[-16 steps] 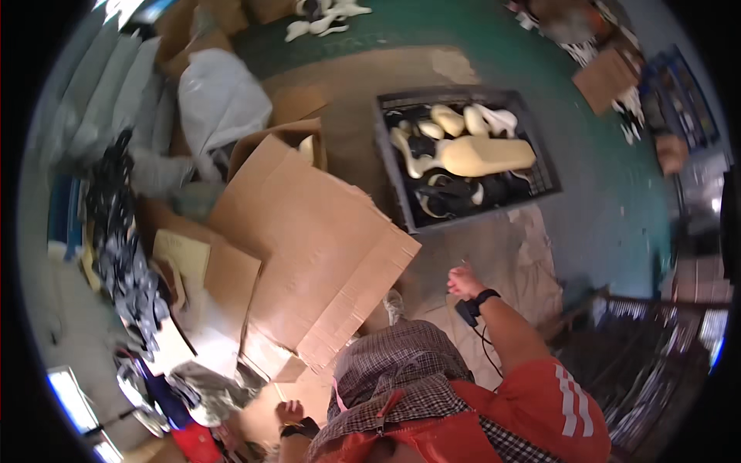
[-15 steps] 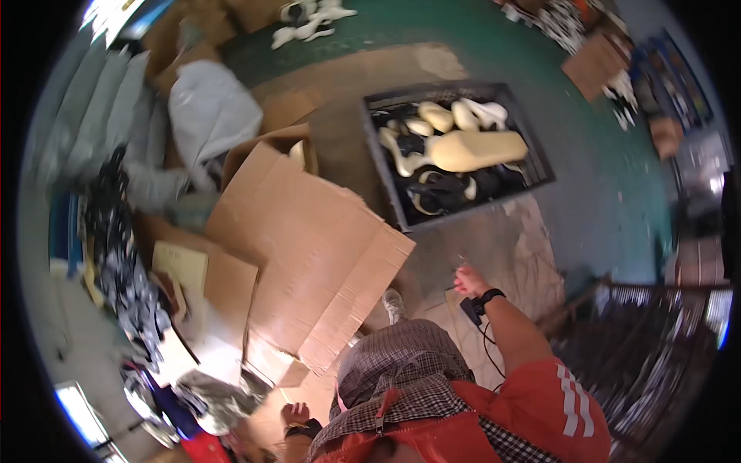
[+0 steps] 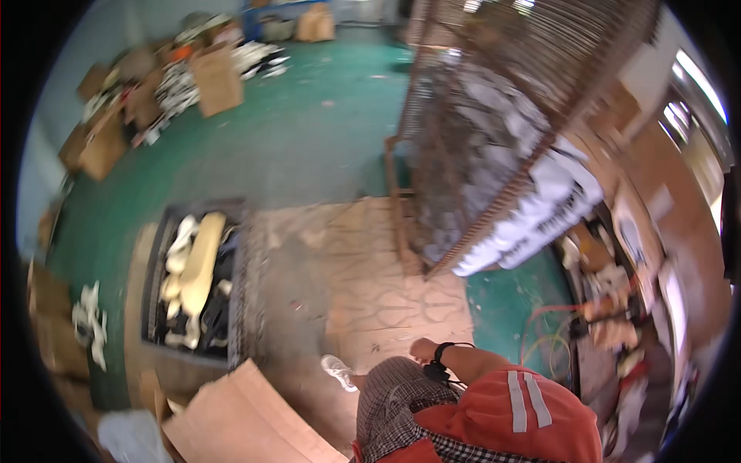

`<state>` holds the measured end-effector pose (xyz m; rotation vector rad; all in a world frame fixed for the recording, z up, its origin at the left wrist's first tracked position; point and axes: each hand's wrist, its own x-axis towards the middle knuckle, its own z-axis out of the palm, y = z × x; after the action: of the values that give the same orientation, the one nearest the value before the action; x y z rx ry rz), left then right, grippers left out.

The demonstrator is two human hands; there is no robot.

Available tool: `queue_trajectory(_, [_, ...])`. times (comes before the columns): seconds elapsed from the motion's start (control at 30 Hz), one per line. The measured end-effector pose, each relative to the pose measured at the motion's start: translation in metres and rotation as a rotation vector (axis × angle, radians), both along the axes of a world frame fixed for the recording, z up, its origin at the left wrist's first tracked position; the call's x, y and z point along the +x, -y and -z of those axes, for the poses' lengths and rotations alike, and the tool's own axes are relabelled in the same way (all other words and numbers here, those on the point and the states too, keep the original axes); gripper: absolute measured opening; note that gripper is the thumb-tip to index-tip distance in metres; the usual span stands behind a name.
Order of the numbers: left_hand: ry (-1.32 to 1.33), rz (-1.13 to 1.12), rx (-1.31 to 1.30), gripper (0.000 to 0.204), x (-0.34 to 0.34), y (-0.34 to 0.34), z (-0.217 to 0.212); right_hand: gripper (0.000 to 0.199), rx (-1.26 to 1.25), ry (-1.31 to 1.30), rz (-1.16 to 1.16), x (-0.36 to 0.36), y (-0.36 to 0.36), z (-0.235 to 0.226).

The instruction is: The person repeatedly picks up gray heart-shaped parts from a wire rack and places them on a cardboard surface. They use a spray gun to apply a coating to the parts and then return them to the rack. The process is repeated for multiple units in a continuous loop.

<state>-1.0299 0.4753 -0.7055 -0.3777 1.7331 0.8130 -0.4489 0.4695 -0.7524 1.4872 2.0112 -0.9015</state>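
My right hand (image 3: 422, 351) is low in front of my body, beside my thigh and over the flattened cardboard (image 3: 394, 301) on the floor. Its fingers look curled in; what they hold, if anything, is hidden. A black band with a small dark device (image 3: 437, 369) and a cord is on that wrist. My left hand is out of view. To the left, a dark plastic crate (image 3: 157, 297) holds a long pale yellow foam-like piece (image 3: 201, 266), smaller pale pieces and black items. A large cardboard sheet (image 3: 243, 420) lies nearer to me, below the crate.
A rusty metal rack (image 3: 401, 208) with grey and white sheet-like material (image 3: 532, 216) stands ahead to the right. Hoses (image 3: 552, 339) and a cluttered shelf (image 3: 610, 309) are at the right. Cardboard boxes (image 3: 218, 81) and white scraps are piled at the far left on the green floor.
My view has swung to the right. The crate and cardboard sheet have shifted left in view, and the rack now stands ahead. My left hand has gone out of view.
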Motion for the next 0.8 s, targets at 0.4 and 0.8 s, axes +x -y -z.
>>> queue_trajectory(0.4, [0.318, 1.251, 0.009, 0.021, 0.411, -0.082, -0.065, 0.02, 0.051, -0.297, 1.672, 0.168, 0.271, -0.145])
queue_trajectory(0.8, [0.514, 2.211, 0.252, 0.03, 0.756, -0.021, -0.165, 0.019, 1.001, -0.566, 2.809, 0.298, 0.554, -0.291])
